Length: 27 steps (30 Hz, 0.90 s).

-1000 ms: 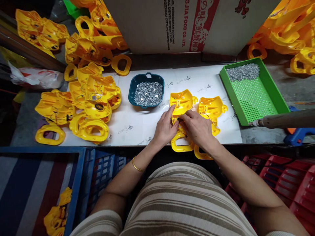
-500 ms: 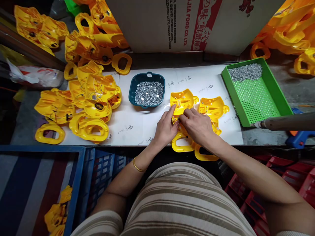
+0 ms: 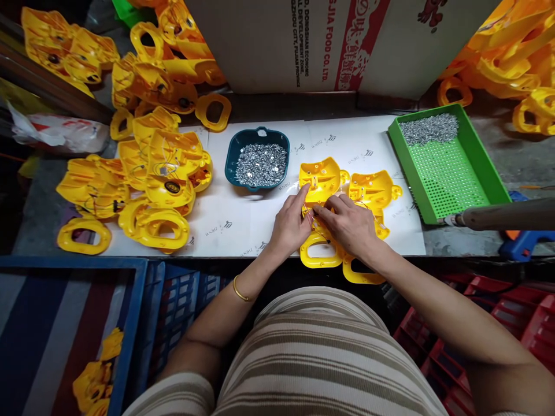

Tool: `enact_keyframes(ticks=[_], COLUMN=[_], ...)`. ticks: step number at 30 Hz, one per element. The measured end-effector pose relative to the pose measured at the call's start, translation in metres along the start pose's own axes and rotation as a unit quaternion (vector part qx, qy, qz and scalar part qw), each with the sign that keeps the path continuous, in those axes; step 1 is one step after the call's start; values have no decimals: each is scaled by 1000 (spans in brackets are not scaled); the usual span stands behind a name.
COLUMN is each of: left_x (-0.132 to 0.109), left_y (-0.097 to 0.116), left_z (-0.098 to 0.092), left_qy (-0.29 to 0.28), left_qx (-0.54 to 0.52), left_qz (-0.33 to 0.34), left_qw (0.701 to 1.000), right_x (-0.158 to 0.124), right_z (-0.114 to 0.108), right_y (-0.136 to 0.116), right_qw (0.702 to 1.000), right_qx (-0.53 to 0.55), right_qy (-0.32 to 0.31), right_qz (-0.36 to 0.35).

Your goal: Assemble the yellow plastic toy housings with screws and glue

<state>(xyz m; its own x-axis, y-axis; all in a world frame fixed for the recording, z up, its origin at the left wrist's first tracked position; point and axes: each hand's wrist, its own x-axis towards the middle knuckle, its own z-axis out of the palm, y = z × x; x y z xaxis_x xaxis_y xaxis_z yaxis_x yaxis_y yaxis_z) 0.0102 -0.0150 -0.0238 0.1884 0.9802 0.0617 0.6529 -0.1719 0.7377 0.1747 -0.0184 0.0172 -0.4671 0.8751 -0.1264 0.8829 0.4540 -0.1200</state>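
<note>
Yellow shell (image 3: pixel 321 176) under both hands — teal screw bowl (image 3: pixel 257 162) beside it.

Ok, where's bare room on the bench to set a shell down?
Bare white sheet lies between the yellow shell pile, the teal screw bowl and the left hand. More lies behind the two shells. The pile side is crowded.

I see bare white sheet (image 3: pixel 243 222) on the desk between the left pile of yellow shells (image 3: pixel 151 185) and my left hand (image 3: pixel 291 226). The screw bowl (image 3: pixel 257 159) blocks the far side, the green tray (image 3: pixel 446 162) and tool handle (image 3: pixel 503 215) the right.
</note>
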Motion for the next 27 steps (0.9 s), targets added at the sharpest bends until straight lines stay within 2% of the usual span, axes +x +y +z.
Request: enact_keyframes(ticks=[8,14,18,27], left_x=[0,3,3,2], left_y=[1,2,2,0], left_z=[3,4,4,4], left_qy=[13,16,16,8], left_qx=[1,-13,-21,-36], left_qz=[4,6,6,-7], left_qw=[1000,1000,1000,999], right_x=[9,1,-6,2], right_z=[-4,5,6,1], right_y=[-3,9,10,4], right_qw=[1000,999,996,992], right_qx=[-9,36,79,101], right_qy=[-21,9,45,-7], right_qz=[-4,-32,14,69])
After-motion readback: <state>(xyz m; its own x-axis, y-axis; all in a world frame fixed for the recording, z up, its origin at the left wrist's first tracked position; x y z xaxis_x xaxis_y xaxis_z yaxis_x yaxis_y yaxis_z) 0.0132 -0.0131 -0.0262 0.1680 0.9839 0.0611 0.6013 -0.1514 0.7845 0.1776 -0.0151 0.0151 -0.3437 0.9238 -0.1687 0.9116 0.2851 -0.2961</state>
